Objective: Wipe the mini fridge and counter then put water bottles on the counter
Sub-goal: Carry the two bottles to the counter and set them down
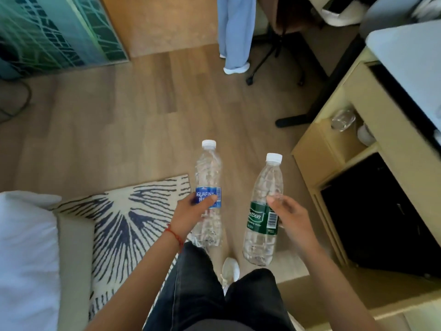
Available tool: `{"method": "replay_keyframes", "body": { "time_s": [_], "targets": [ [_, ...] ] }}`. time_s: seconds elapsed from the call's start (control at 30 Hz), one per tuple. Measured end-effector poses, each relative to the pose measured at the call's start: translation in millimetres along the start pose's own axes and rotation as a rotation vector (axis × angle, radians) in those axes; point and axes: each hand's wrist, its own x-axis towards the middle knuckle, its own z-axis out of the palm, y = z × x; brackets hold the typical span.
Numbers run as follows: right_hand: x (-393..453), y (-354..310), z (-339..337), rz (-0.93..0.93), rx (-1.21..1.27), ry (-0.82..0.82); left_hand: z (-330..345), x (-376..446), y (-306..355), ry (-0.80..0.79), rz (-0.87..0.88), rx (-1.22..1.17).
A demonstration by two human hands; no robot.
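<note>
My left hand [188, 212] grips a clear water bottle with a blue label [208, 173] around its middle, white cap pointing away from me. My right hand [290, 217] holds a second clear water bottle with a green label [265, 204] the same way. Both bottles hang over the wooden floor in front of my legs. At the right stands a beige cabinet with a pale counter top [410, 58], and the black mini fridge [381, 216] sits in its lower compartment.
An open shelf [331, 149] in the cabinet holds a glass [343, 119] and a white cup. A patterned rug [128, 218] and a white bed [26, 259] lie at the left. A person in blue trousers [235, 34] stands ahead by an office chair base [274, 65].
</note>
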Motion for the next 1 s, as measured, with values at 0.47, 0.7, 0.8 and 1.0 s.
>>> {"method": "replay_keyframes", "body": {
  "time_s": [0.47, 0.7, 0.8, 1.0],
  "targets": [
    [65, -29, -43, 0.039, 0.192, 0.556, 116, 154, 113, -0.524, 0.092, 0.396],
    [61, -41, -45, 0.067, 0.308, 0.866, 174, 188, 148, -0.846, 0.14, 0.589],
    [51, -42, -47, 0.095, 0.368, 0.949, 201, 188, 152, -0.952, 0.12, 0.633],
    [31, -35, -70, 0.145, 0.425, 1.091, 248, 175, 151, -1.105, 0.111, 0.655]
  ]
}}
